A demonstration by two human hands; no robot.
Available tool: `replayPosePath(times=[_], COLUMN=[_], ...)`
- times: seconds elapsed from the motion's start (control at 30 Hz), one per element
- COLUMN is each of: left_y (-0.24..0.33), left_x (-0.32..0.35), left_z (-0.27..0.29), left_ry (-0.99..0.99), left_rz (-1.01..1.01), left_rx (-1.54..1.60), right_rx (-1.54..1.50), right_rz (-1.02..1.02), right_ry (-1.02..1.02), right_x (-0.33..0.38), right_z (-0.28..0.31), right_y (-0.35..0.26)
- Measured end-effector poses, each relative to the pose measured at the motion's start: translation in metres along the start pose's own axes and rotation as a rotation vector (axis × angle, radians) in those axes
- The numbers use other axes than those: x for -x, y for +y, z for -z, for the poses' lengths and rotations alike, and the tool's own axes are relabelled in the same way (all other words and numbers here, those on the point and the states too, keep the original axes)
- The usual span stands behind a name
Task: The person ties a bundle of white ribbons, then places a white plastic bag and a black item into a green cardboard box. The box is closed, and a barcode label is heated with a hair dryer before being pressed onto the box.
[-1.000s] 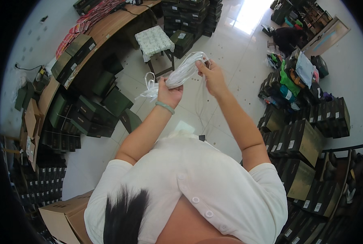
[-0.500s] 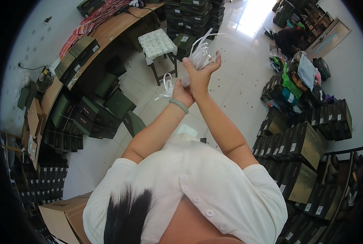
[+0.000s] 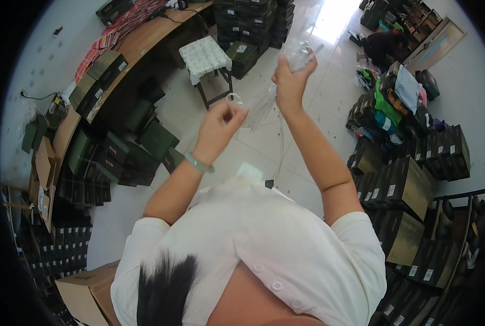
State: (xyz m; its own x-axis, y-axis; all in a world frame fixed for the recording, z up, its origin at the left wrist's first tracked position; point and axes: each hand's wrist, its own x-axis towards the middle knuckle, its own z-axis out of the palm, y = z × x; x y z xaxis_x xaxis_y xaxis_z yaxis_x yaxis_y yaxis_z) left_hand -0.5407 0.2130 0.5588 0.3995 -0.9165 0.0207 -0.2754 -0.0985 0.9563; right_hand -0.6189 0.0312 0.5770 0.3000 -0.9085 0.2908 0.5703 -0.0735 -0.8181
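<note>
A bundle of clear, whitish plastic strips (image 3: 301, 56) is gripped in my right hand (image 3: 291, 86), held up and forward. One part bunches above the fist, and loose strands hang below it toward my left. My left hand (image 3: 219, 126), with a pale green bangle (image 3: 199, 163) at its wrist, is lower and to the left. Its fingers are pinched on a strip, with a small curl showing above the fingertips. The strands stretch across the gap between both hands, and a thin one trails down toward my shirt.
A stool (image 3: 205, 58) with a patterned cover stands ahead. Dark green boxes (image 3: 158, 138) lie left, by a long wooden desk (image 3: 145, 41). Stacked boxes (image 3: 400, 185) and bagged goods (image 3: 389, 103) line the right. A person (image 3: 386, 49) bends at the far right.
My hands have come apart from each other. The left moved down and to the left with a strip, while the right moved up and to the right with the bundle.
</note>
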Motion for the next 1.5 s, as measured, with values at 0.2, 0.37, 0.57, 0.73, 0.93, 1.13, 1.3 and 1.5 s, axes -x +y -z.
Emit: replayPosePath(times=[0.2,0.37,0.57,0.73,0.93,1.13,1.3,1.5], left_y=[-0.004,-0.010,-0.029,-0.047,-0.050,-0.064,-0.030,-0.047], left_x=[-0.054,-0.059,-0.076,-0.099,-0.080,-0.068,-0.041,-0.036], left_z=[-0.016,-0.015,-0.009,0.006,0.001,-0.009,-0.016,-0.001], left_ry=[-0.171,-0.347,0.217,0.625,0.356,-0.254,-0.585,-0.656], left_rz=[-0.186,0.091,0.070,-0.030,-0.116,0.162,0.432,0.564], left_rx=[0.311,0.707,1.024,0.806,-0.322,-0.163,0.398,0.479], right_rx=[-0.075,0.139,-0.048,-0.030,0.835,1.029,0.851,0.894], right_rz=[-0.304,-0.439,-0.742,-0.886,-0.483,-0.294,-0.316,-0.266], right_ry=[-0.512,-0.593,-0.851,-0.856,-1.175,-1.084,-0.992,-0.928], right_x=[0.018,0.000,0.045,0.102,0.093,0.019,0.008,0.001], right_z=[-0.034,-0.011,0.039,0.069,0.067,0.050,0.055,0.070], right_y=[-0.002,0.000,0.045,0.076,0.034,-0.030,-0.024,-0.026])
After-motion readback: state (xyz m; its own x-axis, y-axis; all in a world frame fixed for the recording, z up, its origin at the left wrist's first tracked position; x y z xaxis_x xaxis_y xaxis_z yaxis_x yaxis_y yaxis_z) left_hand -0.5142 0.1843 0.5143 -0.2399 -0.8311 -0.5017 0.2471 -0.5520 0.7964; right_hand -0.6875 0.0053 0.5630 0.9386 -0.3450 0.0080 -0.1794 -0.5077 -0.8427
